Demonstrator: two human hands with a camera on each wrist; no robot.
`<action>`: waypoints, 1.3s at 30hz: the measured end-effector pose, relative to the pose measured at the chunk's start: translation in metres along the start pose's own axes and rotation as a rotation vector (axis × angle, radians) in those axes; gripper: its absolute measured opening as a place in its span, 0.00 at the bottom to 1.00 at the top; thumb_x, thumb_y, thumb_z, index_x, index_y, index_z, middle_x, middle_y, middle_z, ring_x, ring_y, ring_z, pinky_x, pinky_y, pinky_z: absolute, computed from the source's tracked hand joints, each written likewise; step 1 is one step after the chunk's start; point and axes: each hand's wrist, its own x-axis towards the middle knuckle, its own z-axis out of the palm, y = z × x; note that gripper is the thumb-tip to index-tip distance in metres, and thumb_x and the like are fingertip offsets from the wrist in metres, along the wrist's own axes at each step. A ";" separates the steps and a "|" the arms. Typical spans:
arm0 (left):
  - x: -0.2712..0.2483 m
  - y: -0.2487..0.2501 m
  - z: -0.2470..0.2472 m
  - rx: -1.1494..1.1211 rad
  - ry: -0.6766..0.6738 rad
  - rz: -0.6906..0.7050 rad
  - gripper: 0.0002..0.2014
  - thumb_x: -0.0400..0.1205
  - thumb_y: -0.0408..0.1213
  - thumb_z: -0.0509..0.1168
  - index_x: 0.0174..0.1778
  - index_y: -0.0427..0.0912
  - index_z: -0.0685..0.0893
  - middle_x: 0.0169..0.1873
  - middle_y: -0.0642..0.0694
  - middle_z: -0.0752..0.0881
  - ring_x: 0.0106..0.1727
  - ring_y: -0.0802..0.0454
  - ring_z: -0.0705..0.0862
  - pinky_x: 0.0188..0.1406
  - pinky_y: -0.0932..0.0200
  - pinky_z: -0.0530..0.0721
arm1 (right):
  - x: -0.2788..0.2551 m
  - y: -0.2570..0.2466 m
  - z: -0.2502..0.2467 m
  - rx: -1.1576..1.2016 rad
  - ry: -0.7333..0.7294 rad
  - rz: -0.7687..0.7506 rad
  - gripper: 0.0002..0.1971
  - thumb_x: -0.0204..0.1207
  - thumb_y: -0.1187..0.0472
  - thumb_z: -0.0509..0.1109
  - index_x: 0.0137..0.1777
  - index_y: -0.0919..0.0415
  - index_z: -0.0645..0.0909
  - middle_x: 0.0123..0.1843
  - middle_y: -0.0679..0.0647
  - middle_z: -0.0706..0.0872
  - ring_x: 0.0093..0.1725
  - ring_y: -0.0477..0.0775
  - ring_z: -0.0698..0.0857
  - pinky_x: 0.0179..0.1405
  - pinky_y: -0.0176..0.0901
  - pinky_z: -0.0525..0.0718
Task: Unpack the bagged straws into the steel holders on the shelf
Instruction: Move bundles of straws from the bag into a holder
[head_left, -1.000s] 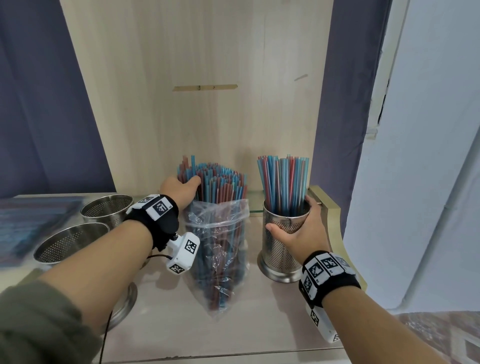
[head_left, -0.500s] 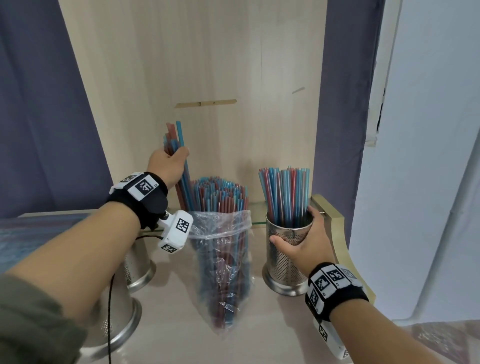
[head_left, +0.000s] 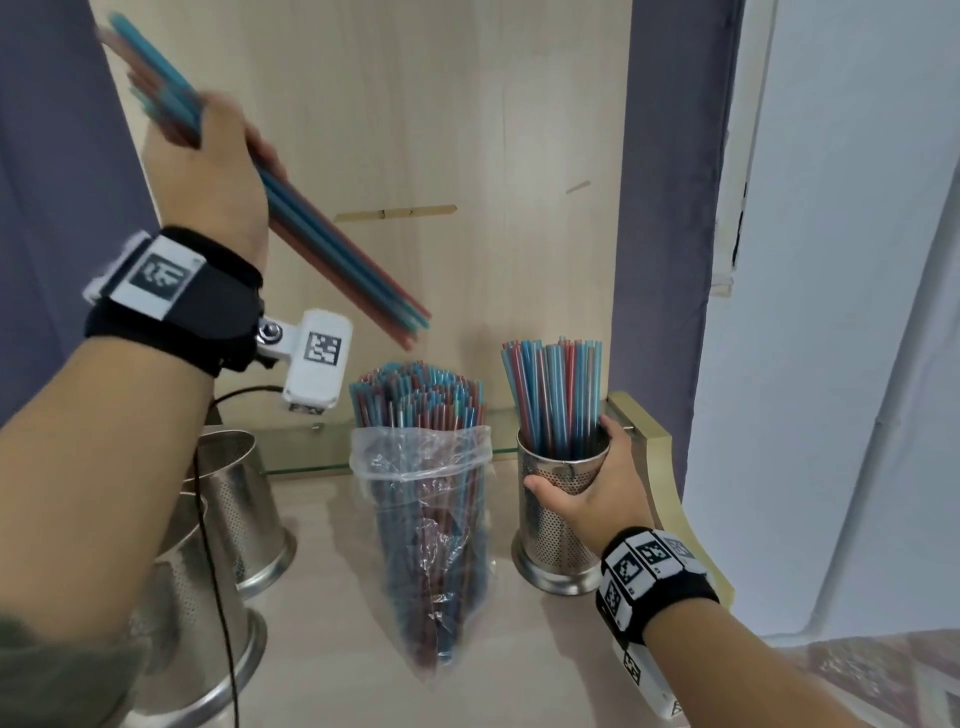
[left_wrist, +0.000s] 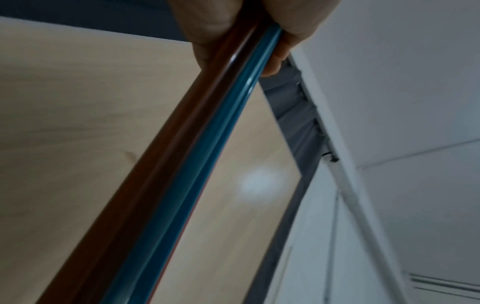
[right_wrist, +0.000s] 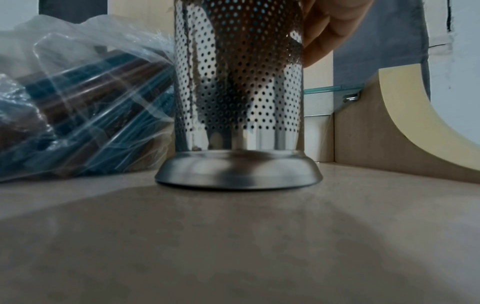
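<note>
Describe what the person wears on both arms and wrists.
The left hand and right hand are bare. Each wrist carries a black wristband with white plates printed with black square marker patterns. A white camera module, also marked, hangs under the left wrist on a metal bracket, with a thin black cable trailing down. An olive-green sleeve covers the left upper forearm.

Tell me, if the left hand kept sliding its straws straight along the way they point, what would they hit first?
Probably the straws standing in the plastic bag. The left hand holds its bunch of straws slanting down toward them, though depth is unclear.
</note>
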 end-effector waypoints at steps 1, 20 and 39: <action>-0.002 0.011 0.007 -0.072 -0.020 -0.005 0.12 0.83 0.35 0.60 0.33 0.41 0.72 0.19 0.51 0.76 0.23 0.52 0.77 0.31 0.56 0.79 | 0.000 0.000 0.000 -0.002 0.000 -0.004 0.50 0.60 0.56 0.88 0.78 0.52 0.61 0.53 0.25 0.70 0.51 0.27 0.76 0.47 0.11 0.69; -0.156 -0.108 0.076 0.414 -0.428 -0.294 0.10 0.82 0.43 0.69 0.46 0.39 0.84 0.33 0.51 0.84 0.30 0.64 0.82 0.36 0.66 0.80 | 0.004 0.012 0.003 0.014 0.013 -0.026 0.50 0.56 0.48 0.89 0.74 0.44 0.62 0.59 0.33 0.76 0.62 0.39 0.79 0.62 0.30 0.75; -0.162 -0.133 0.069 0.663 -0.796 -0.333 0.57 0.62 0.54 0.84 0.81 0.52 0.55 0.75 0.46 0.72 0.71 0.50 0.75 0.67 0.54 0.74 | 0.006 0.016 0.006 -0.011 0.047 -0.060 0.48 0.54 0.45 0.88 0.72 0.48 0.65 0.61 0.36 0.78 0.61 0.36 0.79 0.58 0.28 0.75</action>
